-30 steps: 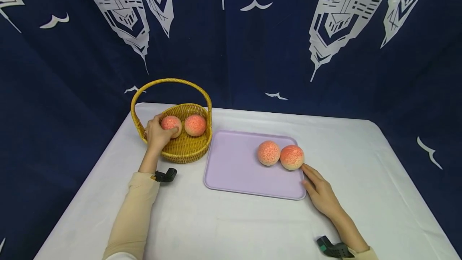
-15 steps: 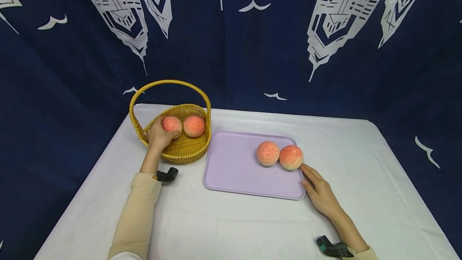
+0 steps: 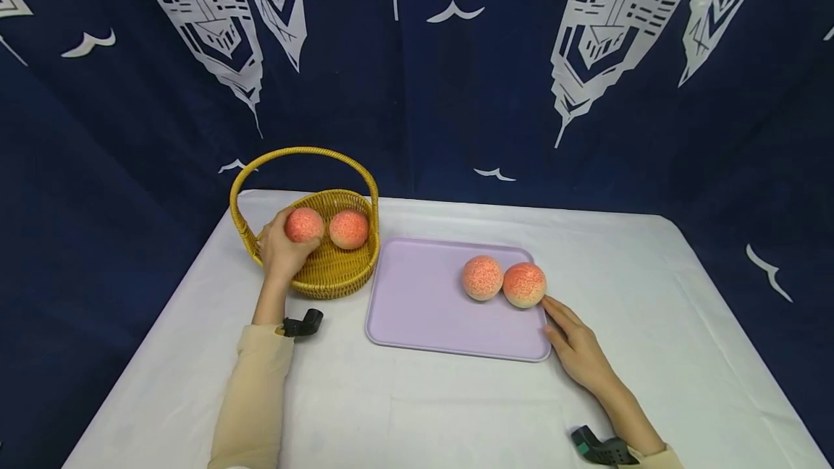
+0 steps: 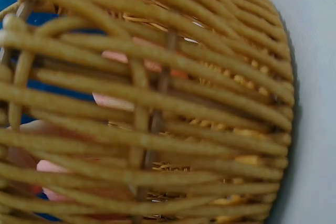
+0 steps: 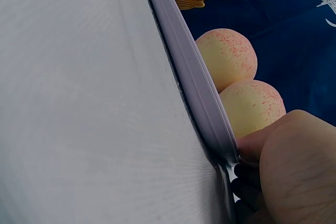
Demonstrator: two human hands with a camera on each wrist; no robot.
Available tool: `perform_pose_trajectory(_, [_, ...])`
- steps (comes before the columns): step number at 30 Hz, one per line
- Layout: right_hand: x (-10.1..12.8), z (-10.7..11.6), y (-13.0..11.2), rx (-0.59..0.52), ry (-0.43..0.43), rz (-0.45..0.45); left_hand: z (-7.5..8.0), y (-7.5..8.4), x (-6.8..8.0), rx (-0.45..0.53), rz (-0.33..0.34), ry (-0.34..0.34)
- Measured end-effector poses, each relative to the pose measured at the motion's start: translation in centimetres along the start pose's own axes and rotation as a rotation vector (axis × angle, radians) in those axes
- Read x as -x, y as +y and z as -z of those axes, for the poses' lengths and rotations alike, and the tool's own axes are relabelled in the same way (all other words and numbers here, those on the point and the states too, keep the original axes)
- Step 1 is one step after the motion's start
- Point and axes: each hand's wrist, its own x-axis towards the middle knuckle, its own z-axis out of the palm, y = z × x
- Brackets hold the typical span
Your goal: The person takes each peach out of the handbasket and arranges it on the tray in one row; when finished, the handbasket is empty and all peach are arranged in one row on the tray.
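Inside the yellow wicker basket [image 3: 334, 277], my left hand [image 3: 282, 250] holds a pink-orange peach [image 3: 305, 224], thumb on its near side and fingers behind it. A second peach [image 3: 348, 230] lies to its right in the basket. The basket's weave [image 4: 210, 95] fills most of the left wrist view and mostly hides that hand and the fruit. My right hand [image 3: 581, 350] rests at the right edge of the lilac tray [image 3: 417, 299], fingers extended, fingertips right by the nearer of two peaches [image 3: 524, 285]. The other peach [image 3: 483, 278] sits just left of it on the tray.
A white cloth [image 3: 456, 411] covers the table under basket and tray. The basket's tall handle [image 3: 302, 151] arches over its opening. Behind the table hangs a dark blue curtain [image 3: 456, 107] with white building and bird prints. The tray stands close to the basket's right side.
The peach in my left hand has shifted slightly up and left, away from the other one in the basket. My right hand and the tray's peaches stay put; the whole view drifts a little.
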Motion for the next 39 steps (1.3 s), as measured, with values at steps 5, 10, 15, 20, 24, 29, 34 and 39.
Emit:
perform_pose_trajectory(5, [0.0, 0.0, 0.2, 0.008, 0.013, 0.007, -0.1, 0.2, 0.4, 0.089, -0.035, 0.076])
perform_pose_trajectory(10, [0.0, -0.1, 0.1, 0.008, 0.013, 0.014, 0.2, 0.4, 0.6, 0.137, -0.068, 0.115])
perform_pose_trajectory(15, [0.1, -0.1, 0.0, 0.002, 0.002, 0.010, 0.7, 1.7, 1.3, 0.161, -0.120, 0.126])
perform_pose_trajectory(20, [0.1, 0.0, 0.1, 0.001, 0.005, 0.016, 1.1, 4.9, 2.7, 0.274, -0.220, 0.123])
perform_pose_trajectory(24, [0.0, 0.0, 0.1, 0.008, 0.007, 0.016, 0.9, 7.5, 4.3, 0.348, -0.311, 0.060])
perform_pose_trajectory(29, [-0.2, 0.1, 0.1, 0.018, 0.010, 0.015, -0.8, 10.0, 6.5, 0.365, -0.384, -0.097])
perform_pose_trajectory(34, [-0.2, 0.1, 0.1, 0.012, 0.006, 0.008, -4.0, 11.0, 8.5, 0.304, -0.422, -0.217])
perform_pose_trajectory(39, [0.1, 0.1, 0.1, 0.004, -0.003, -0.001, -7.3, 10.5, 9.7, 0.262, -0.412, -0.305])
